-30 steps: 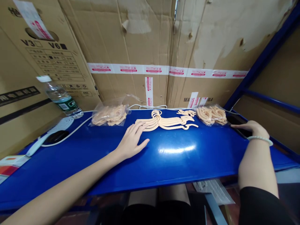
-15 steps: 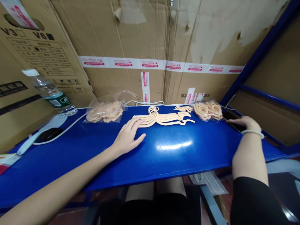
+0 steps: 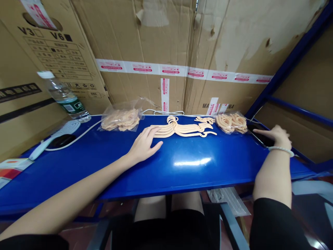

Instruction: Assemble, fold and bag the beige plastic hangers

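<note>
Clock centred on the middle of the blue desk [image 3: 169, 173], 12 straight away from the wearer.

Beige cords [image 3: 177, 129]: at 12, flat on the desk, strands running 9 to 3, crossed at the middle, loops sticking up toward 12. Small beige pile [image 3: 205, 120] just beside them, about 1:30.

Left hand [image 3: 144, 143]: about 10, palm down, at the 9 o'clock ends of the cords. Fingers close together, long and flat, tips over those ends; thumb spread well out toward 3. Nothing pinched that I can see.

Right hand [image 3: 280, 137]: between 2 and 3, bracelet [image 3: 281, 150] on the wrist. One finger stretched out over the phone [image 3: 264, 140]. Other fingers partly hidden, can't tell if bent in or spread. Can't tell if it touches the phone either. Phone lies flat, dark screen.

Clear bags of the same beige stuff: left bag [image 3: 121, 121] at 10, right bag [image 3: 231, 123] at 2, between small pile and phone.

Bottle [image 3: 69, 102] at 10, farther out, white cap, tilted in view. Hairbrush [image 3: 44, 144] at 9, black mouse-like object [image 3: 62, 141] beside it, white cable [image 3: 88, 132] running past. Red-and-white box [image 3: 13, 170] also near 9, at the brush handle. Cardboard [image 3: 145, 45] stands behind, taped across.
</note>
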Demonstrator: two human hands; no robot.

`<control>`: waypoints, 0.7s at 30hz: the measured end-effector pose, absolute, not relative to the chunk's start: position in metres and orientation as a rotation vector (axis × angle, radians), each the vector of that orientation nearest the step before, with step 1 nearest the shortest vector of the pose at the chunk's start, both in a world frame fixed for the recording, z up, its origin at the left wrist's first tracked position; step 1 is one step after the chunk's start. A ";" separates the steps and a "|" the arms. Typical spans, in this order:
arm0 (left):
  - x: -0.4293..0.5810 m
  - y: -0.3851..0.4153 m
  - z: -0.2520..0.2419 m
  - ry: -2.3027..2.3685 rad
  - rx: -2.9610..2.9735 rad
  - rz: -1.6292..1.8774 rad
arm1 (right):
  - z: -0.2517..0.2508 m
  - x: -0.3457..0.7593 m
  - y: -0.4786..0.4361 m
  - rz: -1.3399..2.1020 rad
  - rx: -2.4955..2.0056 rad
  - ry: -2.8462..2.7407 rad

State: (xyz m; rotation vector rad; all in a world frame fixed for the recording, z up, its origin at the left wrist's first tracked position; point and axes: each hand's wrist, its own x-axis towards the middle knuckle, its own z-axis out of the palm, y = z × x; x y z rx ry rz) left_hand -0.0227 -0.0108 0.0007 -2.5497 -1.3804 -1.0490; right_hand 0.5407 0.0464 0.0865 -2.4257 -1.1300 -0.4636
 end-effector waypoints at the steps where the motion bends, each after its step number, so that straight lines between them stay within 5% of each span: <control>1: -0.023 -0.010 0.001 -1.386 -2.545 -1.059 | 0.088 0.532 0.049 -0.487 -2.366 -1.090; 14: -0.039 0.007 -0.006 -1.430 -2.476 -1.094 | 0.053 0.316 0.077 -0.477 -1.291 -2.050; 21: -0.034 -0.001 -0.007 -1.438 -2.586 -0.954 | 0.029 0.297 0.062 -0.369 -1.181 -2.286</control>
